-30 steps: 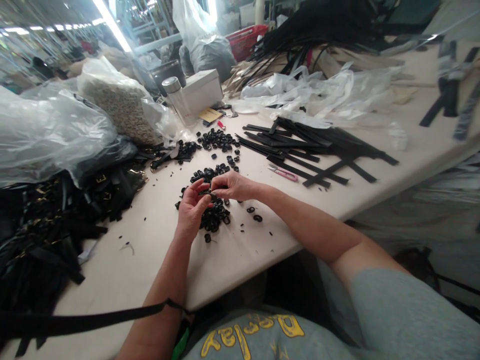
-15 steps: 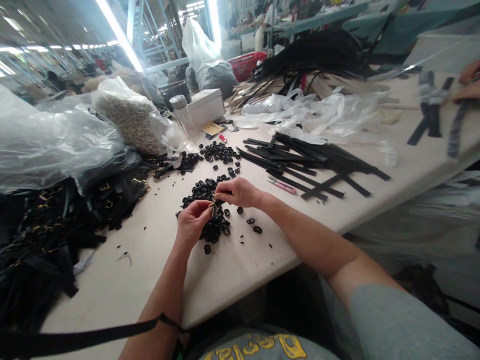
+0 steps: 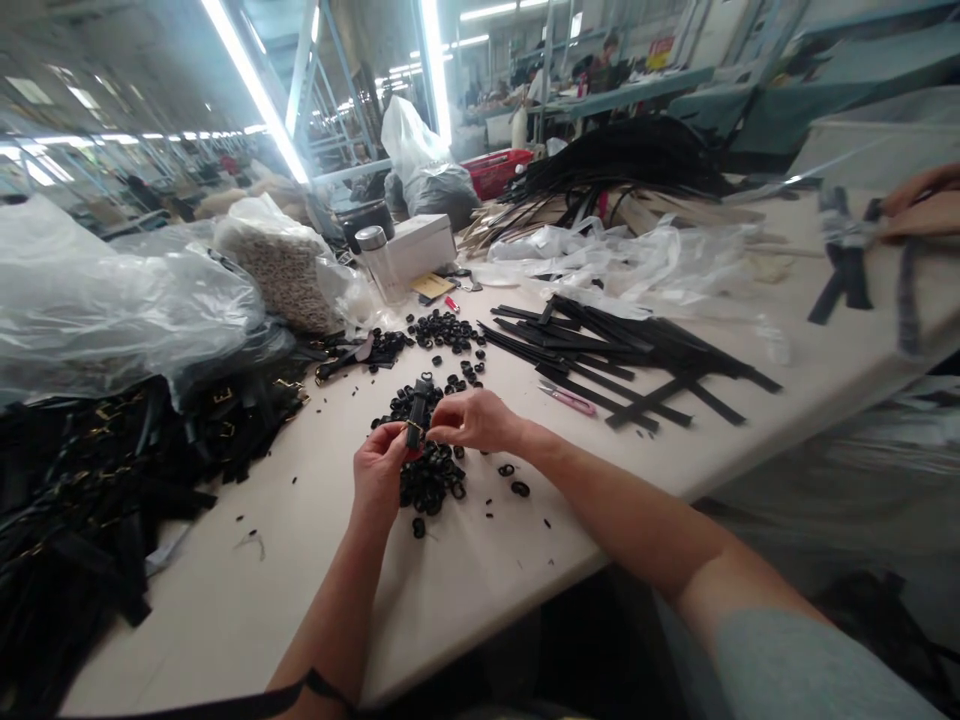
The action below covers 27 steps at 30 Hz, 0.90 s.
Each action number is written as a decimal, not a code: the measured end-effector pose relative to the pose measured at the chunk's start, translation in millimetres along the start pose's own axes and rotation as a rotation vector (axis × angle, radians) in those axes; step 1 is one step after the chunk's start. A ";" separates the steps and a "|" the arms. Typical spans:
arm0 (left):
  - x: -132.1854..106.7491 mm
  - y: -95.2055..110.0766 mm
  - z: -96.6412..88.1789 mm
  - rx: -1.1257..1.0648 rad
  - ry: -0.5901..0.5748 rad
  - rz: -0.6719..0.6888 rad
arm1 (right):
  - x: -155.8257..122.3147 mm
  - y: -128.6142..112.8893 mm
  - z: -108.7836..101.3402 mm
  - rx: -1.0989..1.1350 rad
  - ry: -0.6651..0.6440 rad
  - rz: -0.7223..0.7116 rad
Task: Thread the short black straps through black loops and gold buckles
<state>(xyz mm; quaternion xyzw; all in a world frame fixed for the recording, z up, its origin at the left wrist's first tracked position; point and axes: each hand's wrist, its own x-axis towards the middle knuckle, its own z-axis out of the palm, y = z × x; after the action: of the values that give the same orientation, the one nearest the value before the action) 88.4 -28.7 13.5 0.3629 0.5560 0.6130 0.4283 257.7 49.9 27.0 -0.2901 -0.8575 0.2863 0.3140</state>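
My left hand and my right hand meet above a pile of small black loops on the white table. Both pinch a short black strap that stands upright between the fingers, with a small gold fitting at its lower end. More black loops lie scattered further back. A long black strap hangs across my left forearm.
Flat black straps and pink snips lie to the right. A heap of black buckled straps and plastic bags fill the left. A bottle and white box stand behind. Another person's hand holds straps at far right.
The black strap now stands up between my fingers, where before the hands were pinching low over the loop pile. The view has tilted upward.
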 end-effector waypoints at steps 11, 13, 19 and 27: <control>-6.2 -3.0 7.3 0.008 0.006 0.036 | 1.6 -6.5 33.6 1.064 0.013 0.297; -7.5 -4.3 8.6 0.023 0.018 0.035 | 0.5 -8.7 33.7 1.075 0.050 0.292; -12.4 -12.6 12.6 0.064 -0.019 0.040 | 1.3 -3.5 35.0 1.033 0.112 0.261; 23.1 22.0 -8.7 0.224 -0.053 0.087 | 19.8 45.0 8.6 0.901 0.430 0.373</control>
<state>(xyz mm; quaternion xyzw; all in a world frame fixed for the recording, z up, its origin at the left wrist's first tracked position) 69.2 -10.8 33.5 0.4484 0.5933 0.5551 0.3727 253.3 90.6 -1.4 -0.3262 -0.4997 0.6111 0.5201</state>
